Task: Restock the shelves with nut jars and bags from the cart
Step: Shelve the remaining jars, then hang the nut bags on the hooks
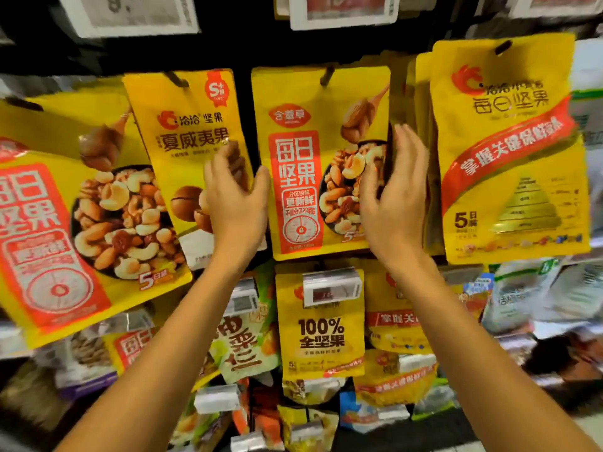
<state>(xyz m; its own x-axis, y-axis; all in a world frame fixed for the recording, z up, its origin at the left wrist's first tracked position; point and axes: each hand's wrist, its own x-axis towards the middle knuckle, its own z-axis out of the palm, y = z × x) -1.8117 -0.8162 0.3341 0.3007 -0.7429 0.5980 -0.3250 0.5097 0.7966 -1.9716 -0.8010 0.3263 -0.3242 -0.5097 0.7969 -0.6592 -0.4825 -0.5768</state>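
Yellow nut bags hang in a row from pegs. My left hand (235,194) is at the gap between the macadamia bag (186,151) and the middle mixed-nut bag (313,164). Its fingers curl over the macadamia bag's right edge and its thumb lies against the middle bag's left edge. My right hand (394,190) holds the middle bag's right edge, thumb on the front and fingers upright behind it. Another mixed-nut bag (65,207) hangs tilted at the far left. A yellow bag with a red band (509,151) hangs on the right. No cart or jars are in view.
White price tags (339,11) line the rail above the pegs. Below hang more bags, among them a yellow "100%" bag (319,334) with a clip-on price tag (331,288), a green-and-white bag (244,347) and pale bags (522,295) at the right.
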